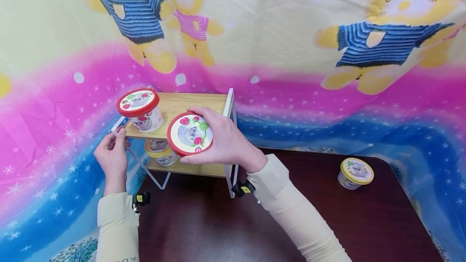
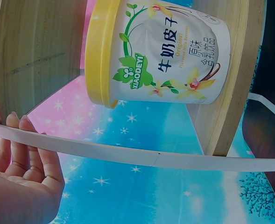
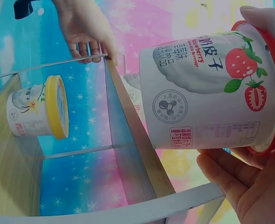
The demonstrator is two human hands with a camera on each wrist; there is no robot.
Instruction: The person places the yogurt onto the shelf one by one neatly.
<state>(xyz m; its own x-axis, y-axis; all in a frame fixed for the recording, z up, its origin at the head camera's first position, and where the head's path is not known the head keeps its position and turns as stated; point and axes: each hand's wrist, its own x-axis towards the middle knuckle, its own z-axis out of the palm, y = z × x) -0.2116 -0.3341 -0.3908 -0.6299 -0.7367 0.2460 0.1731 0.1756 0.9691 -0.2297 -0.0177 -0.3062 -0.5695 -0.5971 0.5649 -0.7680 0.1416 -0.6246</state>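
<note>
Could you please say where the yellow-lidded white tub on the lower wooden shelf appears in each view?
Head: yellow-lidded white tub, left of centre.
Left wrist: tub at upper centre, lid to the left.
Right wrist: tub at left, lid to the right.
Shared landmark: the white metal frame in the left hand.

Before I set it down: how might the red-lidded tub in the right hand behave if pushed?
The red-lidded tub seems stiff: no dent shows near the right hand. It looks smooth, so may slip. Narrower at its base, it could tip if pushed high.
</note>
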